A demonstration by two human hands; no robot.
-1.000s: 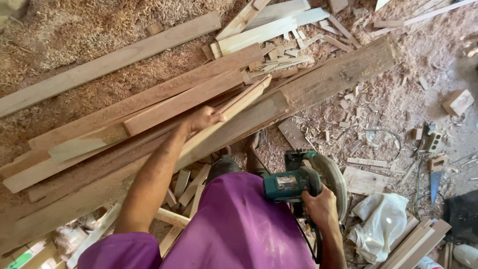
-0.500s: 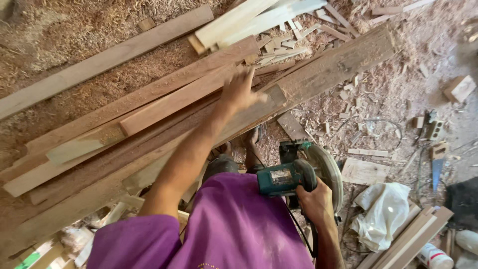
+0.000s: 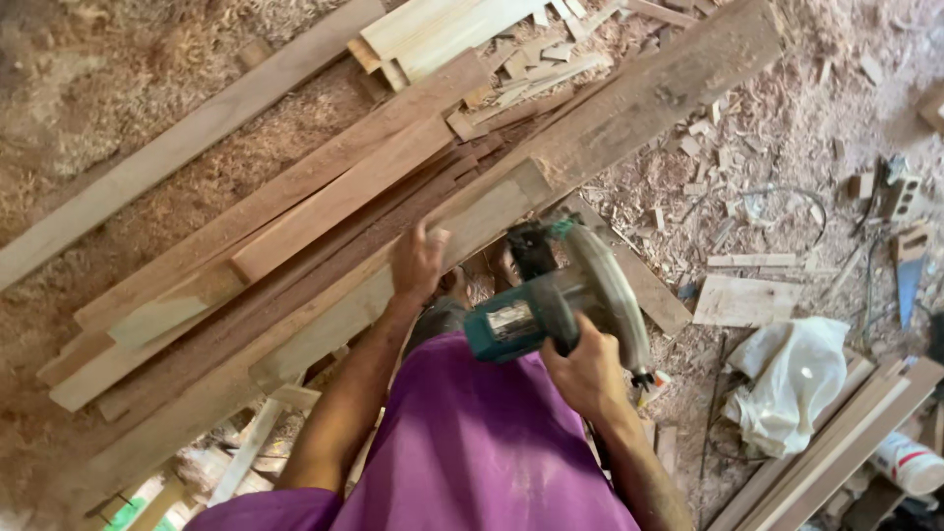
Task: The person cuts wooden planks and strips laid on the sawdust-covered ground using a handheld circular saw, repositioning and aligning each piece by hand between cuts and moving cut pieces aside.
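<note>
i see my left hand point(image 3: 418, 264) laid on the long pale board point(image 3: 393, 285) that runs slantwise across the pile, fingers curled over its upper edge — it grips the board rather than resting flat on it. the board lies tilted from lower left to upper right, its squared end just above the saw. my right hand point(image 3: 588, 372) is closed around the handle of the teal circular saw point(image 3: 551, 305), which hangs just below the board's end, its round guard point(image 3: 610, 295) turned toward the ground and not touching the wood as far as i can tell.

around the board sits a stack of other planks — a reddish plank point(image 3: 339, 202) just above my left hand, a wide grey beam point(image 3: 649, 98) running up to the right, and a long pale plank point(image 3: 187, 143) lying apart on the sawdust floor point(image 3: 128, 59). a bundle of light slats point(image 3: 442, 29) lies at the top of the pile. to the right, among wood chips, i see a flat offcut point(image 3: 747, 300), a crumpled white plastic bag point(image 3: 792, 379) and a handsaw point(image 3: 910, 270). my purple shirt point(image 3: 472, 442) fills the bottom of the view.
</note>
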